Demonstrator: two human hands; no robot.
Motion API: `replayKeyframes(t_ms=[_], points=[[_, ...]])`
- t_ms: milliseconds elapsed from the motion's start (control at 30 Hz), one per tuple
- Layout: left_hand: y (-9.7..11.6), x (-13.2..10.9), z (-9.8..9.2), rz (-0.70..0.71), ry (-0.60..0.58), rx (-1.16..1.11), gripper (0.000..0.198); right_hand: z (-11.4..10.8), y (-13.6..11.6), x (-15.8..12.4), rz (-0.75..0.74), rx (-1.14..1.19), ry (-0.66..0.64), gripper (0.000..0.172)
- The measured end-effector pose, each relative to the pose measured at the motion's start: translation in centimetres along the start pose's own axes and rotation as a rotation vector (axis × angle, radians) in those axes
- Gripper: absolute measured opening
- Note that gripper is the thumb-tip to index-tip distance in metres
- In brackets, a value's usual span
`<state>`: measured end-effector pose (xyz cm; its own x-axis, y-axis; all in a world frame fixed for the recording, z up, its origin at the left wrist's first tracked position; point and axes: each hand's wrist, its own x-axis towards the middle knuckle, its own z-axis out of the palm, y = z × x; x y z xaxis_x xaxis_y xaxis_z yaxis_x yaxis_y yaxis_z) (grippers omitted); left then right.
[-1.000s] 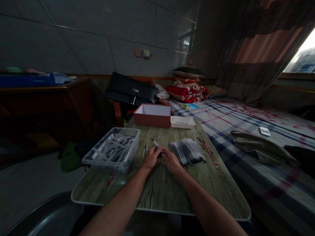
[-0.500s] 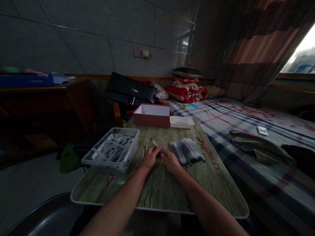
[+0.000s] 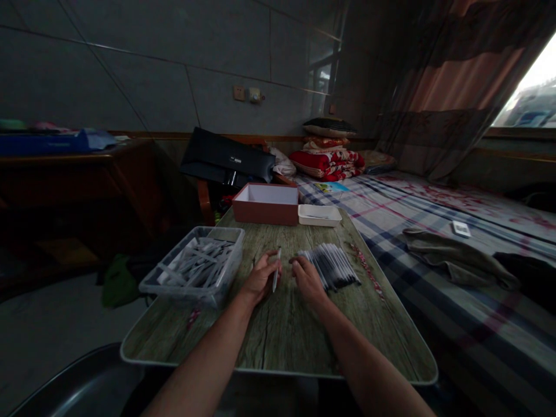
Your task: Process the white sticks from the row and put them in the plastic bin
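Over the middle of the wooden-topped table, my left hand (image 3: 261, 277) pinches a slim whitish pen (image 3: 275, 279) between thumb and fingers, almost upright. My right hand (image 3: 307, 279) hovers a little to the right, apart from the pen, its fingers curled together; whatever they may hold is too small and dark to make out. Just beyond that hand lies a row of pens (image 3: 332, 265), side by side with dark ends towards me. To the left stands a clear plastic tub (image 3: 221, 293) full of loose white and grey pen parts (image 3: 202, 260).
A brown open box (image 3: 264, 213) and a white tray (image 3: 319, 220) stand at the far end of the table (image 3: 278, 341). Beside the table on the right is a bed (image 3: 373, 214) with a checked sheet. A dark basin (image 3: 78, 382) sits low at the left.
My hands were together on the pen; they have drawn apart, the right one moving off. The pen stays in my left hand and has turned more upright.
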<state>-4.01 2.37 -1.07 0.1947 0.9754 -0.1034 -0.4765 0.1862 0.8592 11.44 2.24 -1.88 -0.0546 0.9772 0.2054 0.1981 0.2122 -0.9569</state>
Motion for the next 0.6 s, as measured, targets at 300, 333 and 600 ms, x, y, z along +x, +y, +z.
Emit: replayKeyframes(t_ms=[300,333,600], points=[[0.3,-0.4,-1.2,-0.257,-0.359,-0.13,0.021,0.0,-0.2,0.1,0.38,0.527,-0.134,0.054],[0.3,-0.3,-1.2,-0.263,-0.362,-0.143,0.019,-0.1,-0.3,0.0,0.38,0.527,-0.139,0.055],[0.3,-0.4,-0.6,-0.169,-0.174,-0.27,0.028,-0.2,-0.8,-0.1,0.438,0.592,-0.128,0.052]])
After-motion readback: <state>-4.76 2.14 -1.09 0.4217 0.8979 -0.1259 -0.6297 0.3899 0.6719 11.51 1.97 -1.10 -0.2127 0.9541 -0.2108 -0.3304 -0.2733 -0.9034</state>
